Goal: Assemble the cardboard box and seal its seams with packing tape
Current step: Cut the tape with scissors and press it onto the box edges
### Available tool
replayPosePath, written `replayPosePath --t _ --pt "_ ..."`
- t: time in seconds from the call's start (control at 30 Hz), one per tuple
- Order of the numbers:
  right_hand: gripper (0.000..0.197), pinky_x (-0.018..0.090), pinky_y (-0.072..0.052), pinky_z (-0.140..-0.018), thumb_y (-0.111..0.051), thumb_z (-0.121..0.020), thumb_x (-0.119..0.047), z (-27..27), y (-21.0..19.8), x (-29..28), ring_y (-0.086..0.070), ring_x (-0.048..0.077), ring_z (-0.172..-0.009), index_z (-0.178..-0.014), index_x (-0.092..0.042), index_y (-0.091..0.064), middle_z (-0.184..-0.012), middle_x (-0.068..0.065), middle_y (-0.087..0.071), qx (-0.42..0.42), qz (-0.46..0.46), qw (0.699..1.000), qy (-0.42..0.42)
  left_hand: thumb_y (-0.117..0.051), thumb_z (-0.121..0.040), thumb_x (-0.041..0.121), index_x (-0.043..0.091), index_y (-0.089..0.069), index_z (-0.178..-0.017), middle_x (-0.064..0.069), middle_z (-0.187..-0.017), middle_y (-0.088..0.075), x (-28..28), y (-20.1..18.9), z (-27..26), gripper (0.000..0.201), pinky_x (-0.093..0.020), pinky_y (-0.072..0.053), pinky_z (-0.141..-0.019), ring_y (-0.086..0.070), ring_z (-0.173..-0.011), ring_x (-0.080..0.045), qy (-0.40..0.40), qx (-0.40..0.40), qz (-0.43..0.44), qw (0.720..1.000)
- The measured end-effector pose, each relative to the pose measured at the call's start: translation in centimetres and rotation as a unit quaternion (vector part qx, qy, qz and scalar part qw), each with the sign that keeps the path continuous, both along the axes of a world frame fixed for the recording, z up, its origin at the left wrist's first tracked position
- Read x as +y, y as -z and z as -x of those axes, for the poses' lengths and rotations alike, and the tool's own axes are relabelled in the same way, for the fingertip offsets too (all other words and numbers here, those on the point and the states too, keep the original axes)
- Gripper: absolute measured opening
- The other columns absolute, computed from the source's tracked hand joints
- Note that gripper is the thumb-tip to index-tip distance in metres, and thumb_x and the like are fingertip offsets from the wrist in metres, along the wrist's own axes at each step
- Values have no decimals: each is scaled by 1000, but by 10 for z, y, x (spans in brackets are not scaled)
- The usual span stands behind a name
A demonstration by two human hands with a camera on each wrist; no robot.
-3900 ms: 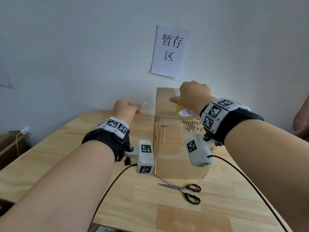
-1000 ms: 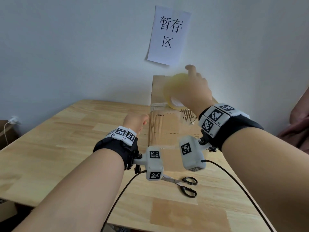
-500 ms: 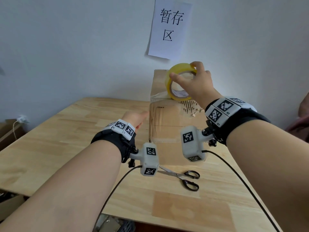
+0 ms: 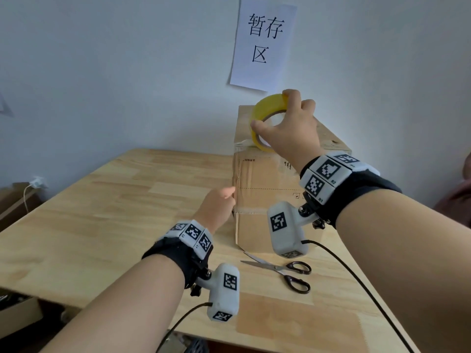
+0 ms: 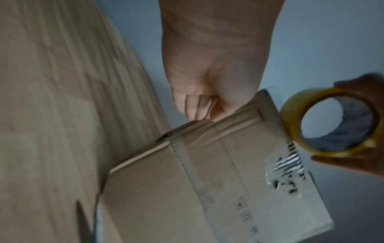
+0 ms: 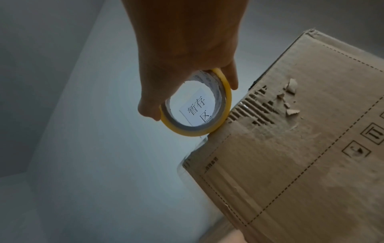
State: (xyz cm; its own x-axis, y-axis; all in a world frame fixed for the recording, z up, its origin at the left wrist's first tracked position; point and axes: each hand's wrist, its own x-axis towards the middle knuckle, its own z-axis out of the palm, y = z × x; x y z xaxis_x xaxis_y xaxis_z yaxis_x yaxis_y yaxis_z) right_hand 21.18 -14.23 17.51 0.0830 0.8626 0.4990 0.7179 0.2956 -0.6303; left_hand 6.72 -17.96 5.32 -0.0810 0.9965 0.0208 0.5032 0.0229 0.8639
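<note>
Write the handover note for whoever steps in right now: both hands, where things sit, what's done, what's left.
Right hand: holds the tape roll upright, its rim against the top near edge of the box.
Left hand: fingers curled against the box's near left edge; whether it pinches anything is unclear.
Things: the box stands closed on the wooden table; the scissors lie in front of it.
Done: box formed; clear tape covers the near face's middle seam.
Left: probably run tape over the top, cut it with the scissors, and check the hidden seams.

Wooden table [image 4: 102,225] with box [image 4: 265,174], scissors [image 4: 283,269]
</note>
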Motion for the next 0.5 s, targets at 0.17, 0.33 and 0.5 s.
replayPosePath --t 0.17,0.33,0.5 --pt "74 44 -49 -85 -66 -73 -50 1 -4 5 -47 36 -111 -134 -25 -32 -118 3 -32 0 20 1000 3 -26 -91 -2 2 -41 -137 -30 -133 -44 11 -15 6 49 -56 -30 -107 -38 -128 -40 8 -51 -135 990" --pt "72 47 -51 -84 -64 -72 -53 -2 -9 6 -50 36 -107 -130 -24 -33 -112 2 -30 -8 39 999 11 -27 -93 2 6 -58 -121 -30 -111 -58 18 -9 9 41 -40 -46 -88 -56 -102 -35 75 46 -82 993" --pt "73 47 -52 -84 -64 -72 -58 -6 -14 5 -53 36 -103 -130 -25 -34 -115 4 -33 -13 57 998 8 -28 -94 -8 10 -35 -143 -13 -146 -39 25 -34 22 52 -32 -37 -103 -40 -133 -27 41 -5 -129 991"
